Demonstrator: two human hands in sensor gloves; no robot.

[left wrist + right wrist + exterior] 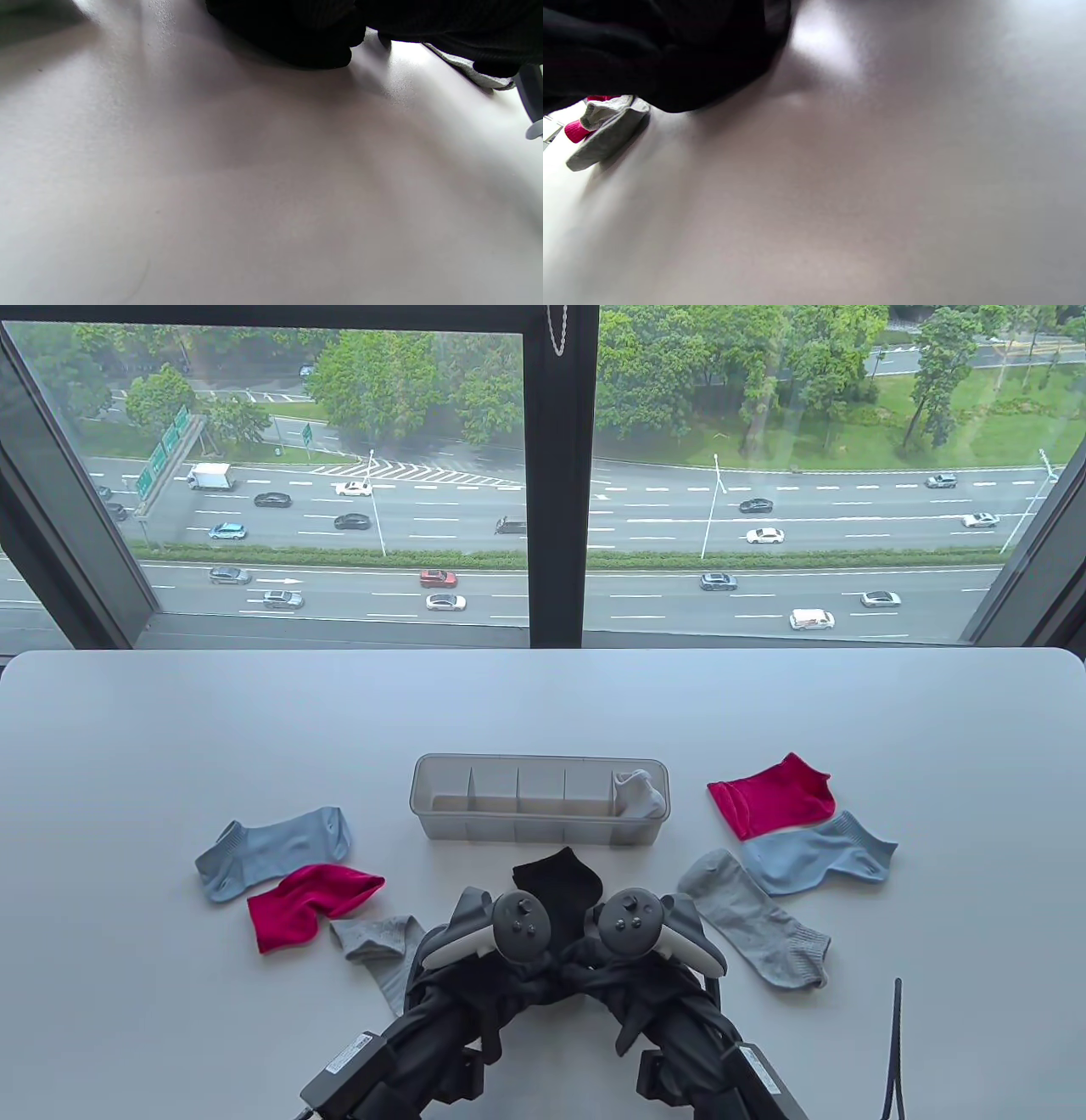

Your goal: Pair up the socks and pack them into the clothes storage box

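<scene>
Black sock lies between both hands, under their fingers; grip on it cannot be told

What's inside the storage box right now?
The storage box has five compartments. The rightmost holds light grey sock fabric, bundled; whether it is one sock or a pair cannot be told. The other four look empty through the translucent walls.

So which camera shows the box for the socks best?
The table view: the whole storage box shows there, dividers and a sock pair in its right end compartment. The wrist views show mostly bare table, with no clear sight of it.
</scene>
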